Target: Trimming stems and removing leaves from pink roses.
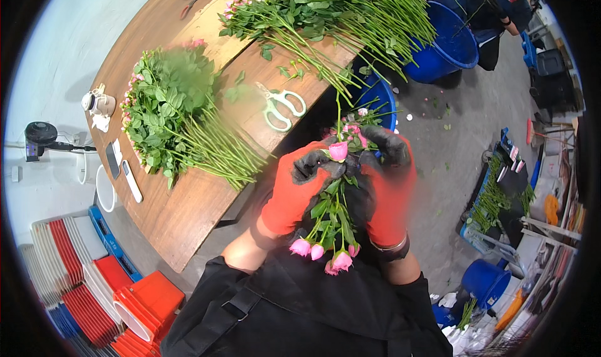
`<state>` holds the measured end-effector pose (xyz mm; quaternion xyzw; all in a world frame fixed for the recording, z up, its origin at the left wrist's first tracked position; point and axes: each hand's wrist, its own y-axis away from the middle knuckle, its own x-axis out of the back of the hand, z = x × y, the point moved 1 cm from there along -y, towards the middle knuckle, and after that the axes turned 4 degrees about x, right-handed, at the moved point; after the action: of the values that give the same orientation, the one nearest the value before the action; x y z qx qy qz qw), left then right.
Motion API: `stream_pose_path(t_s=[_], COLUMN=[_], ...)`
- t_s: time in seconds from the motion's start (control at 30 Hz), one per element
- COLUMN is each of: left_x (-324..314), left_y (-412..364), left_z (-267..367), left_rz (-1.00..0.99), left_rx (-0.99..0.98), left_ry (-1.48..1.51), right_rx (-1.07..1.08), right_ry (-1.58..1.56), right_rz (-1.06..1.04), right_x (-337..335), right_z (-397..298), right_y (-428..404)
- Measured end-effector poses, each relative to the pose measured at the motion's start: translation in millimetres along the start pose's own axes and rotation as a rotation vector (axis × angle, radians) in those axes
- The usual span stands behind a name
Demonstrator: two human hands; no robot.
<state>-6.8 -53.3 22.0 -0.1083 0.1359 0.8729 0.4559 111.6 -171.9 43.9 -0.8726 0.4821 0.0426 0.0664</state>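
My left hand [298,183], in a red glove with black-coated fingers, pinches the stem of a pink spray rose. One rose bloom [338,151] shows right at those fingertips. Below, green leaves and several more pink blooms [342,260] hang toward my black apron [310,305], while the bare stem [338,113] points away from me. My right hand [389,183], gloved the same way, is curled close beside the stem. Whether its fingers grip the rose is hidden. Beyond the hands, a blue bucket [389,99] holds pink petals and cut stems.
Pale green-handled scissors [280,107] lie on the wooden table [188,225] between a rose bundle [164,99] and a larger pile of stems [319,19]. Red-handled pruners [199,0] lie farther back. Another blue bucket [446,42] stands near a co-worker [497,9]. Orange bins [150,300] sit lower left.
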Motion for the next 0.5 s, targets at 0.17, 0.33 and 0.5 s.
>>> stream_pose_path(t_s=[0.17, 0.33, 0.5], left_x=[-1.4, -2.3, 0.9], left_y=[-1.7, -1.8, -3.1], left_z=[-1.7, -5.9, -9.7], left_rz=[-0.011, -0.041, -0.105], left_rx=[0.028, -0.010, -0.012], left_ry=[-0.062, -0.057, 0.017], right_rx=[0.256, 0.159, -0.001], right_ry=[0.222, 0.214, 0.002], right_rz=[-0.220, -0.192, -0.143], right_x=[0.5, 2.2, 2.1], right_z=[-5.1, -3.3, -2.8], right_y=[-4.7, 3.4, 0.1])
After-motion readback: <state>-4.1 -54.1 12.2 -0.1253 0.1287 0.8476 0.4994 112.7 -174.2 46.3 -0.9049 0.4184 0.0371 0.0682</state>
